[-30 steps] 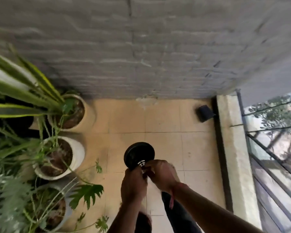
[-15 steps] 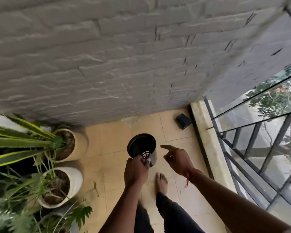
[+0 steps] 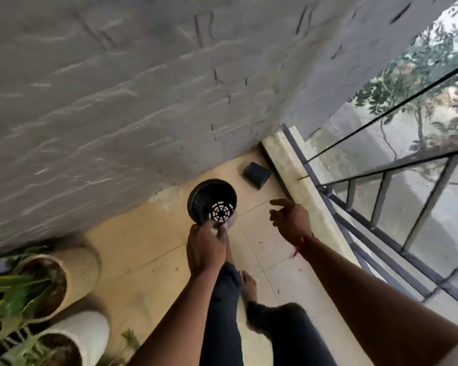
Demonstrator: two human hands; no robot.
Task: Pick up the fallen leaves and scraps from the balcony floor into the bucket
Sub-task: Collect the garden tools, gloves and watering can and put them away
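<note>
Matt black plastic pot (image 3: 209, 196), rough grey brick wall (image 3: 117, 101), smooth beige floor tiles (image 3: 143, 247), dark metal railing (image 3: 381, 207).

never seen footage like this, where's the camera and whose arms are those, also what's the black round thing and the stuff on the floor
There is no machine here: these are a person's two bare arms. The camera is worn on their head and looks forward and down. Its wide lens bends the grey brick wall and the railing.

The left hand grips the near rim of a black bucket, which is tilted so you see the slotted holes in its bottom. The right hand is open beside it and holds nothing.

Below is the tiled balcony floor. On it are the person's bare foot and a small dark square thing near the corner. At the left, a beige ribbed pot and a white pot hold plants. The picture is blurred, so small leaves or scraps are hard to make out.
</note>
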